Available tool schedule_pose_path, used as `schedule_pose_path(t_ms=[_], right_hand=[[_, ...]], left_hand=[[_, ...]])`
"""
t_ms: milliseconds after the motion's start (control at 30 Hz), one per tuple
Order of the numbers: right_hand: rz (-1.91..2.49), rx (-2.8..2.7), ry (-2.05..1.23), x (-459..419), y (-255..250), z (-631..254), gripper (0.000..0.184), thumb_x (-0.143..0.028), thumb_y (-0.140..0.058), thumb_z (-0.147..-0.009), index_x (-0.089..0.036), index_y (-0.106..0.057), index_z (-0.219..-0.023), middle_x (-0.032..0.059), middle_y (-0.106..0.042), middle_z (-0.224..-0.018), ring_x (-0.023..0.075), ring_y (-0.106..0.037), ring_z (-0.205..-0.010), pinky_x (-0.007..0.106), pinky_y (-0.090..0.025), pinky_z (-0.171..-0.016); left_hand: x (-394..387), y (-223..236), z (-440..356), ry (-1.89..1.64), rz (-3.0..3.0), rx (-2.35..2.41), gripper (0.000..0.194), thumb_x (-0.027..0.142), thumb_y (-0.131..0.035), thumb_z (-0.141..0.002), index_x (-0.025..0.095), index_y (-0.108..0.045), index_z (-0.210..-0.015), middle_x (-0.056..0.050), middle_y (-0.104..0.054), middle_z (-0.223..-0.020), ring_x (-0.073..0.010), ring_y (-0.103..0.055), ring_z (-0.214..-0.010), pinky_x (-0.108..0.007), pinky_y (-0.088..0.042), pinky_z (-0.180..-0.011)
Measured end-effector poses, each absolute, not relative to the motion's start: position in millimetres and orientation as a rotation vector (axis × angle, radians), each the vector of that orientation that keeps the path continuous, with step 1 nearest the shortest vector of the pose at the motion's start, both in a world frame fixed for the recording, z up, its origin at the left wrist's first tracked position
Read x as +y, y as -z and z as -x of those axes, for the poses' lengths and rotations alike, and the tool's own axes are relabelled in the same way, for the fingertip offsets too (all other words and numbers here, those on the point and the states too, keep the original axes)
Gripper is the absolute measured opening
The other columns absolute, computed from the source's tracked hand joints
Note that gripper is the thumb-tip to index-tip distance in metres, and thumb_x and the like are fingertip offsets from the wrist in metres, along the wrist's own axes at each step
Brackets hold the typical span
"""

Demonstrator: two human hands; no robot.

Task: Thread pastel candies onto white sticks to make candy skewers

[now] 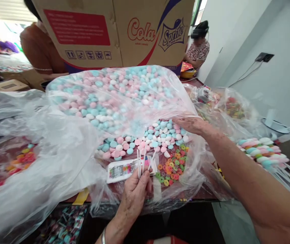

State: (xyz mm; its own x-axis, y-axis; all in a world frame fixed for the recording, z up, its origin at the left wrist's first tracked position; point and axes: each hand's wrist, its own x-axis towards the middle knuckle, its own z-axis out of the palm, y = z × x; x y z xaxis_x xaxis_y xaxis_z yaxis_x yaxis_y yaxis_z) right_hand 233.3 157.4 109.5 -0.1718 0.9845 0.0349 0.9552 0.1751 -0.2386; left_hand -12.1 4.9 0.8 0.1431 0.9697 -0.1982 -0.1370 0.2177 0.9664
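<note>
In the lower middle, my left hand (136, 189) is closed round several thin white sticks (139, 162) that point upward. Whether the pink candies behind their tips are attached, I cannot tell. My right hand (189, 124) is stretched out flat, its fingers pointing left at the edge of a clear plastic bag (132, 112). Pink, blue and white button-shaped candies (164, 130) fill this bag and spill from its mouth. Small coloured candy rings (172, 166) lie to the right of the sticks. Behind my left hand rests a white printed packet (122, 169).
A large cardboard box (119, 37) stands behind the bag. Finished candy skewers (263, 152) lie at the right, near bagged gummies (233, 106). More plastic bags (66, 142) cover the left side. Two people (199, 47) (42, 51) are across the table. Wrapped sweets (63, 223) fill a container below.
</note>
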Motion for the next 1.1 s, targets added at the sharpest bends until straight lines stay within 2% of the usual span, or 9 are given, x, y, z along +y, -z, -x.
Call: schedule_pose_path(t_ms=[100, 233, 300, 367, 533, 667, 833, 1100], right_hand=[[1.892, -2.320, -0.346, 146.9, -108.6, -232.4, 0.035, -0.029, -0.045, -0.092, -0.028, -0.064, -0.121, 0.0013, -0.068, -0.121, 0.0231, -0.061, -0.113, 0.036, -0.046, -0.098], [1.713, -2.325, -0.461, 123.0, -106.2, -232.4, 0.042, -0.027, -0.037, -0.095, -0.023, -0.055, -0.132, 0.0042, -0.060, -0.134, 0.0214, -0.054, -0.123, 0.036, -0.040, -0.104], [1.662, -2.263, -0.425, 107.7, -104.6, -234.3, 0.041, -0.026, -0.037, -0.095, -0.020, -0.057, -0.130, 0.0055, -0.059, -0.134, 0.0204, -0.053, -0.124, 0.034, -0.039, -0.105], [1.682, -2.206, -0.350, 92.9, -100.7, -236.6, 0.036, -0.025, -0.040, -0.093, -0.019, -0.062, -0.121, 0.0069, -0.063, -0.127, 0.0209, -0.056, -0.118, 0.032, -0.040, -0.101], [1.827, -2.298, -0.357, 71.6, -77.9, -235.4, 0.023, -0.019, -0.043, -0.090, -0.019, -0.066, -0.093, 0.0067, -0.068, -0.095, 0.0199, -0.062, -0.089, 0.028, -0.044, -0.080], [1.782, -2.457, -0.367, 71.7, -58.2, -228.4, 0.017, -0.017, -0.045, -0.089, -0.017, -0.062, -0.094, 0.0075, -0.064, -0.094, 0.0193, -0.059, -0.087, 0.027, -0.041, -0.078], [1.779, -2.464, -0.319, 79.2, -54.1, -221.2, 0.019, -0.017, -0.043, -0.092, -0.017, -0.061, -0.097, 0.0089, -0.064, -0.097, 0.0195, -0.057, -0.092, 0.027, -0.040, -0.081], [1.576, -2.621, -0.388, 81.6, -50.3, -177.7, 0.022, -0.012, -0.042, -0.093, -0.018, -0.061, -0.103, 0.0084, -0.062, -0.102, 0.0190, -0.056, -0.095, 0.027, -0.041, -0.080]], left_hand=[[8.5, -4.5, 11.3, -1.008, -1.008, 1.112, 0.040, 0.050, -0.058, -0.085, 0.015, -0.060, -0.104, 0.006, -0.049, -0.052, -0.0066, -0.030, -0.040, -0.020, -0.019, -0.039], [9.4, -4.9, 11.1, -0.930, -1.050, 1.081, 0.036, 0.052, -0.058, -0.085, 0.016, -0.060, -0.091, 0.006, -0.050, -0.054, -0.0055, -0.031, -0.039, -0.019, -0.025, -0.039], [8.8, -4.3, 10.6, -0.936, -1.048, 1.074, 0.035, 0.052, -0.058, -0.085, 0.016, -0.058, -0.083, 0.005, -0.051, -0.057, -0.0051, -0.034, -0.040, -0.019, -0.029, -0.040], [8.2, -4.7, 9.8, -0.944, -1.030, 1.076, 0.035, 0.051, -0.060, -0.084, 0.016, -0.058, -0.084, 0.005, -0.053, -0.059, -0.0048, -0.034, -0.040, -0.019, -0.028, -0.040], [8.4, -9.0, 8.5, -0.947, -1.025, 1.102, 0.035, 0.050, -0.060, -0.083, 0.015, -0.059, -0.092, 0.005, -0.053, -0.055, -0.0046, -0.031, -0.039, -0.018, -0.019, -0.038], [8.5, -8.0, 9.4, -0.959, -1.027, 1.091, 0.028, 0.044, -0.058, -0.087, 0.016, -0.060, -0.090, 0.006, -0.052, -0.054, -0.0045, -0.030, -0.040, -0.018, -0.020, -0.039], [7.9, -1.9, 10.7, -0.970, -1.025, 1.059, 0.028, 0.043, -0.060, -0.087, 0.016, -0.061, -0.093, 0.005, -0.051, -0.054, -0.0067, -0.037, -0.044, -0.018, -0.024, -0.041], [7.4, -1.5, 10.8, -0.968, -1.009, 1.038, 0.026, 0.042, -0.058, -0.089, 0.016, -0.060, -0.091, 0.005, -0.050, -0.055, -0.0047, -0.030, -0.041, -0.018, -0.019, -0.039]])
